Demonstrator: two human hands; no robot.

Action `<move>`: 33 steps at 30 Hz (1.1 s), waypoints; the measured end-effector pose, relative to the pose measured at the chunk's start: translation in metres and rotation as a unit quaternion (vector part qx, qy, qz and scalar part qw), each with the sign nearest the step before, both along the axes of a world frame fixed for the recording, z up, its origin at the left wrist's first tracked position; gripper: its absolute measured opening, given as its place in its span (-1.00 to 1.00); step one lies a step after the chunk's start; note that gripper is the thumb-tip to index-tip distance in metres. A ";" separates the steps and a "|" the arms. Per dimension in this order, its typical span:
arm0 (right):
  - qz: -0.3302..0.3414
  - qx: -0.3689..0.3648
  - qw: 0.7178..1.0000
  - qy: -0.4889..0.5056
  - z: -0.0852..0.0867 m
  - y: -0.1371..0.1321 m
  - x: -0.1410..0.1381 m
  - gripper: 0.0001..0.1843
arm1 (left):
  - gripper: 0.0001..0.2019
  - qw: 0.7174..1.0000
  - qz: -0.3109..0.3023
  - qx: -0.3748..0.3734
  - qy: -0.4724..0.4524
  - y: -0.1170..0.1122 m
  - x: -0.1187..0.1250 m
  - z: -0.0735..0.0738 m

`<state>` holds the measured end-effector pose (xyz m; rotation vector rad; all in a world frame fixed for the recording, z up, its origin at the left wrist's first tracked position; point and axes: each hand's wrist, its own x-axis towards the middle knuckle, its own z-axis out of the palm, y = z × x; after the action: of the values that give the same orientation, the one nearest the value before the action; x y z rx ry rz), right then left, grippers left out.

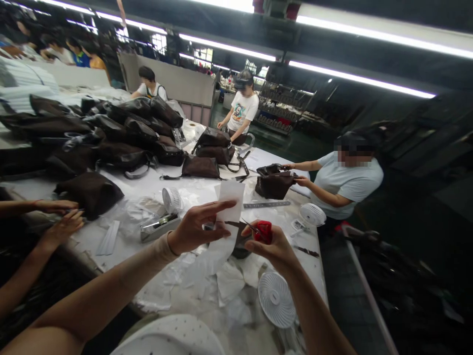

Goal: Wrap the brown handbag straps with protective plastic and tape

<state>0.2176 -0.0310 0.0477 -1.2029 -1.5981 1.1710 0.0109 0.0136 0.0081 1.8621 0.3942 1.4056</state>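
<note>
My left hand (pixel 197 228) is raised over the table, its thumb and fingers closed on a white paper strip (pixel 229 209). The strip stands above the fingers and also hangs down below them. Just to the right, my right hand (pixel 277 249) grips small red-handled scissors (pixel 263 231). Their thin metal blades point up and left at the strip, apart from it as far as I can see. Behind and below the hands, a dark item on the table is partly hidden. Crumpled white wrapping paper (pixel 229 283) lies under them.
Dark brown bags (pixel 121 148) are heaped at the left back. A tape dispenser (pixel 159 227), a metal ruler (pixel 266 204) and several white fans (pixel 276 299) stand or lie around the table (pixel 310 256). Another person's hands (pixel 61 227) work at left; a co-worker (pixel 342 182) handles a bag at right.
</note>
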 end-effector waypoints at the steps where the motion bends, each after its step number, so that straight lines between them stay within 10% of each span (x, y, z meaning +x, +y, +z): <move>1: -0.016 0.001 1.000 0.014 -0.004 -0.002 -0.004 -0.54 | -0.40 1.000 0.001 -0.001 0.002 0.000 0.000 0.000; 14: -0.134 0.140 0.973 0.123 0.011 0.012 -0.008 -0.68 | -0.63 0.984 0.073 0.139 0.086 0.002 0.002 -0.007; 25: -0.080 0.003 0.978 0.195 0.001 0.027 -0.008 -0.60 | -0.85 0.990 0.004 0.097 0.105 -0.005 0.008 -0.006; 33: -0.135 0.066 0.971 0.186 0.007 0.029 -0.011 -0.61 | -0.26 0.980 0.075 0.174 0.055 -0.001 0.002 -0.010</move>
<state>0.2065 -0.0022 0.0544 -1.0072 -1.1723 1.0255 0.0130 0.0129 -0.0018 2.2397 0.3667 1.5559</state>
